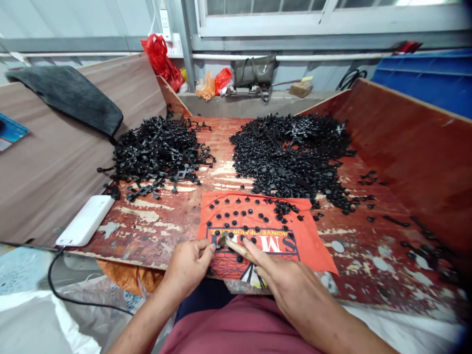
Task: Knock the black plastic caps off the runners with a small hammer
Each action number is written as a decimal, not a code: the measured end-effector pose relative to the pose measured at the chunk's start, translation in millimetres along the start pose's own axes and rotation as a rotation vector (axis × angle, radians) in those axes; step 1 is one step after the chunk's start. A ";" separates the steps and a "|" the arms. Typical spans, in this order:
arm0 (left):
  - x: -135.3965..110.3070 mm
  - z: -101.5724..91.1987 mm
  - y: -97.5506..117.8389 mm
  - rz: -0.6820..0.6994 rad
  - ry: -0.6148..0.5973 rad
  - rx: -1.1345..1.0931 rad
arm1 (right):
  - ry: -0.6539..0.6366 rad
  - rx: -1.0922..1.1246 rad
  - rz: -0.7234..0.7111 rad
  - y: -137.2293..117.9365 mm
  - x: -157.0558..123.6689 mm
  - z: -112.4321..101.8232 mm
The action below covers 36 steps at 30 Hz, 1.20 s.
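My left hand (pixel 190 263) is closed at the near edge of an orange printed cloth (pixel 313 246), its fingertips pinching something small and dark that I cannot make out. My right hand (pixel 283 282) grips the wooden handle of a small hammer (pixel 230 242), forefinger laid along it. The hammer's head rests right beside my left fingertips. Several small black round caps (pixel 243 214) lie scattered over the cloth. Behind the cloth sits a big heap of black caps (pixel 291 155). Further left is a heap of black plastic sprue frames (pixel 157 150).
The worn red wooden tray (pixel 158 226) has raised side boards left and right. A white power bank (pixel 86 221) with a black cable lies at its left corner. A dark mat (pixel 70 96) drapes the left board. Red and orange bags (pixel 162 59) and a blue crate (pixel 427 78) stand behind.
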<state>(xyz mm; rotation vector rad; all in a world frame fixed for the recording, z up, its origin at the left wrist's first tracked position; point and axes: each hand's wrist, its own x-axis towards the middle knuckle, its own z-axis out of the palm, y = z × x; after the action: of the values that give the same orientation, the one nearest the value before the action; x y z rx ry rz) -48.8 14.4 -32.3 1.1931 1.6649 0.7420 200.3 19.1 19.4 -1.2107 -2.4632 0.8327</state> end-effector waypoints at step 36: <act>45.6 -32.4 31.2 -0.148 -0.019 -0.540 | 0.017 0.099 0.124 19.6 1.3 -7.8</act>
<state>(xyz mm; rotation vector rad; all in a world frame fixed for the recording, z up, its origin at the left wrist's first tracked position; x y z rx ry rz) -71.4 69.2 -8.2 0.6871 1.3929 1.0007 215.7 32.6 13.8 -1.3402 -2.3227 0.9611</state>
